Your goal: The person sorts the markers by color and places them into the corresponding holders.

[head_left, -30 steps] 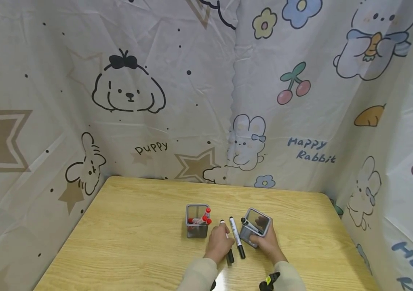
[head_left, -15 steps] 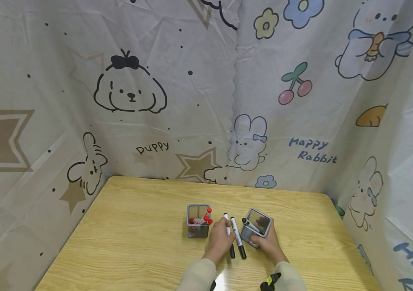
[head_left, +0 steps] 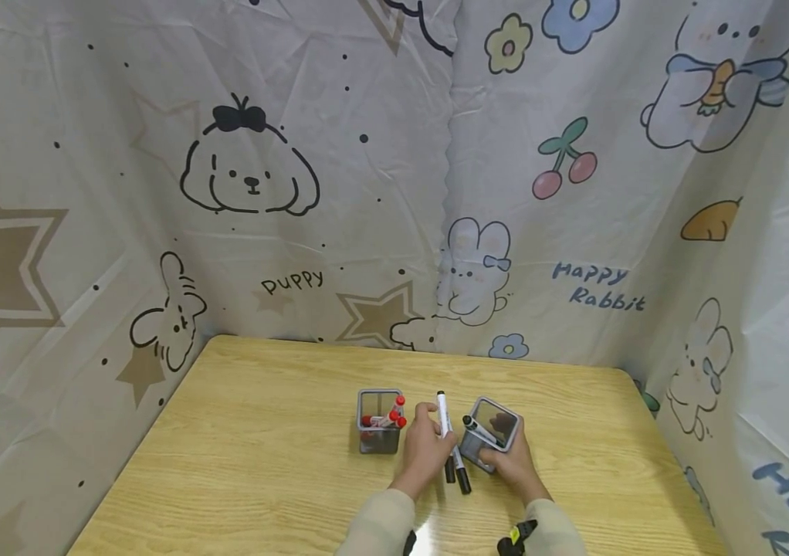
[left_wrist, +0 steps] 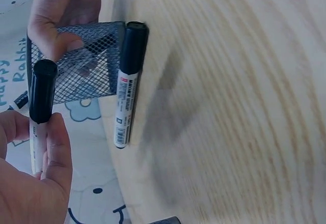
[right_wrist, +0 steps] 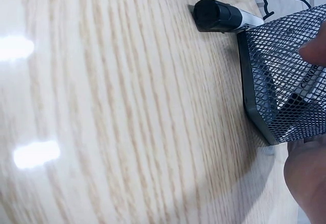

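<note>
My left hand [head_left: 425, 454] pinches a whiteboard marker [left_wrist: 36, 142] between thumb and fingers, its black cap [left_wrist: 43, 94] sticking out of the grip. A second black-capped marker [left_wrist: 127, 89] lies on the table beside the holder and partly behind the held marker in the head view. On the right, my right hand [head_left: 521, 463] grips a dark mesh pen holder [head_left: 475, 449], which leans with its mouth toward the far side. One black-capped marker [head_left: 472, 424] rests inside that holder. Mesh shows part of it in the right wrist view [right_wrist: 305, 84].
A similar mesh pen holder [head_left: 379, 443] stands upright left of my left hand, with several red-capped markers [head_left: 394, 417] in it. The wooden table [head_left: 262, 448] ends at a printed cloth backdrop [head_left: 339, 255] behind and at both sides.
My left hand has moved the pinched marker up and rightward, toward the mesh holder, so it now overlaps the other marker. The right hand and its holder have stayed in place.
</note>
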A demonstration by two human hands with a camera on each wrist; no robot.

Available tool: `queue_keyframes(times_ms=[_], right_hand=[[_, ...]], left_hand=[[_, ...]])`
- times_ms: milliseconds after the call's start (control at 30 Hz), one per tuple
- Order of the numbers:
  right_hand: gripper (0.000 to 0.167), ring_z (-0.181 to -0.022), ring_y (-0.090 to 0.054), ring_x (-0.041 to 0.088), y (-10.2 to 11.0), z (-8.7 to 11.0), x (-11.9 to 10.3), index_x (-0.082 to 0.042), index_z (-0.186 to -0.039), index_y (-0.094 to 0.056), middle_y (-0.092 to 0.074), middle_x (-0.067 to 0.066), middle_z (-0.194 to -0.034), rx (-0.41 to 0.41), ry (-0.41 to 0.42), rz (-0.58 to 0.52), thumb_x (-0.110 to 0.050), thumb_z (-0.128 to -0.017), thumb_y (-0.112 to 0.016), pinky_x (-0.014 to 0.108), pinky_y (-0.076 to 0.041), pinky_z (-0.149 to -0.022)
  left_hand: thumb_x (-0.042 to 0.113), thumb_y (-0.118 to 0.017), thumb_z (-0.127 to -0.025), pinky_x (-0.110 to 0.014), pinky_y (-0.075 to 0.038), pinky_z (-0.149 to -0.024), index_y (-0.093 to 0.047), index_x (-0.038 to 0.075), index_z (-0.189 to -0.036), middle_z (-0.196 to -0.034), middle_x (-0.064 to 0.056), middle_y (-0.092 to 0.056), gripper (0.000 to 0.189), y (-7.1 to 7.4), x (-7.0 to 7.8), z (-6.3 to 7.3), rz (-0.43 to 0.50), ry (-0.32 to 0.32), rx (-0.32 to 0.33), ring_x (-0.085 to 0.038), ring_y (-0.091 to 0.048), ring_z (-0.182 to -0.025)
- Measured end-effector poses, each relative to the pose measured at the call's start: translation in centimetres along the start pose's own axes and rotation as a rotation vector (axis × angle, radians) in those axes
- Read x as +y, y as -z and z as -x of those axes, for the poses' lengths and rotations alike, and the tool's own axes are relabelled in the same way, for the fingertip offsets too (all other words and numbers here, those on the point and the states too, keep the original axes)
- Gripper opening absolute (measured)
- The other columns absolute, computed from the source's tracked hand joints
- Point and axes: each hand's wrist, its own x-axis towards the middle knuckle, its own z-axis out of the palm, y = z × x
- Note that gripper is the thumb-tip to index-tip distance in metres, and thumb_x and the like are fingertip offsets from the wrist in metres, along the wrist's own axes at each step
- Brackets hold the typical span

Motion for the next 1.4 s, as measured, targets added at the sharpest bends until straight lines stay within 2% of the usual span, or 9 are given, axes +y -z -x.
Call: queue_keyframes(times_ms=[133, 267, 367, 500, 600, 800, 933, 1200, 1400], right_hand=[[0.077, -0.113, -0.042, 0.045, 0.1, -0.7, 2.2, 0.008, -0.122, -0.032, -0.045, 0.032, -0.119, 0.011, 0.012, 0.015, 0.009, -0.053, -0.067, 0.053, -0.030, -0.097], [0.077, -0.113, -0.042, 0.044, 0.2, -0.6, 2.0, 0.007, -0.123, -0.032, -0.046, 0.031, -0.119, 0.014, -0.004, 0.033, 0.008, -0.054, -0.067, 0.052, -0.030, -0.097], [0.076, -0.113, -0.040, 0.049, 0.1, -0.3, 0.7, 0.011, -0.122, -0.031, -0.044, 0.035, -0.119, 0.007, 0.012, 0.014, 0.010, -0.054, -0.066, 0.056, -0.028, -0.097], [0.078, -0.113, -0.042, 0.047, 0.4, -1.0, 2.4, 0.009, -0.123, -0.032, -0.046, 0.032, -0.119, 0.010, 0.009, 0.009, 0.010, -0.054, -0.068, 0.054, -0.029, -0.098], [0.079, -0.115, -0.042, 0.042, 0.5, -1.4, 3.3, 0.005, -0.124, -0.032, -0.047, 0.028, -0.120, 0.011, -0.031, 0.031, 0.009, -0.054, -0.069, 0.049, -0.029, -0.099], [0.077, -0.113, -0.041, 0.047, 0.3, -0.6, 1.3, 0.009, -0.123, -0.032, -0.046, 0.032, -0.119, 0.005, -0.009, 0.013, 0.010, -0.054, -0.067, 0.054, -0.028, -0.098], [0.076, -0.111, -0.041, 0.050, 0.1, -0.2, 0.5, 0.012, -0.122, -0.031, -0.045, 0.035, -0.117, 0.003, 0.039, 0.022, 0.009, -0.054, -0.067, 0.057, -0.028, -0.096], [0.080, -0.113, -0.044, 0.041, 0.4, -1.3, 3.5, 0.005, -0.125, -0.030, -0.047, 0.027, -0.120, 0.012, -0.002, 0.085, 0.006, -0.055, -0.070, 0.050, -0.031, -0.097], [0.079, -0.113, -0.044, 0.041, 0.3, -1.3, 3.7, 0.006, -0.124, -0.032, -0.048, 0.028, -0.119, 0.019, 0.006, 0.036, 0.008, -0.054, -0.069, 0.050, -0.030, -0.098]], left_hand=[[0.006, -0.069, -0.067, -0.025, -0.041, -0.051, -0.052, 0.001, -0.112, -0.072, 0.000, -0.054, 0.048, 0.0, 0.4, -0.2, 0.012, 0.009, 0.010, -0.007, -0.046, -0.056], [0.005, -0.069, -0.065, -0.024, -0.040, -0.050, -0.056, 0.001, -0.106, -0.070, 0.001, -0.053, 0.043, -0.1, 0.7, -0.2, 0.029, 0.002, 0.033, -0.006, -0.045, -0.054], [0.005, -0.068, -0.064, -0.023, -0.040, -0.050, -0.058, 0.006, -0.100, -0.069, 0.004, -0.052, 0.036, -0.1, 1.0, -0.3, 0.038, -0.001, 0.049, -0.005, -0.045, -0.054], [0.008, -0.068, -0.065, -0.022, -0.041, -0.052, -0.059, 0.006, -0.093, -0.074, 0.000, -0.053, 0.029, 0.1, 1.7, -0.4, 0.046, -0.020, 0.061, -0.005, -0.047, -0.058], [0.008, -0.068, -0.065, -0.022, -0.041, -0.052, -0.060, 0.004, -0.091, -0.083, -0.003, -0.051, 0.028, 0.2, 2.0, -0.4, 0.052, -0.041, 0.072, -0.005, -0.047, -0.059], [0.007, -0.070, -0.067, -0.021, -0.043, -0.049, -0.058, 0.007, -0.091, -0.094, -0.009, -0.050, 0.027, 0.3, 2.5, -0.5, 0.074, -0.063, 0.080, -0.004, -0.051, -0.058], [0.004, -0.071, -0.069, -0.021, -0.045, -0.051, -0.059, 0.006, -0.094, -0.094, -0.009, -0.055, 0.028, 0.4, 3.0, -0.6, 0.128, -0.104, 0.096, -0.009, -0.056, -0.065], [0.002, -0.071, -0.070, -0.021, -0.049, -0.058, -0.060, 0.006, -0.093, -0.084, -0.001, -0.057, 0.026, 0.3, 3.8, -0.9, 0.187, -0.241, 0.160, -0.012, -0.059, -0.069], [0.003, -0.069, -0.068, -0.020, -0.050, -0.056, -0.059, 0.009, -0.089, -0.077, 0.004, -0.058, 0.024, 0.2, 3.8, -0.9, 0.214, -0.225, 0.150, -0.008, -0.058, -0.068]])
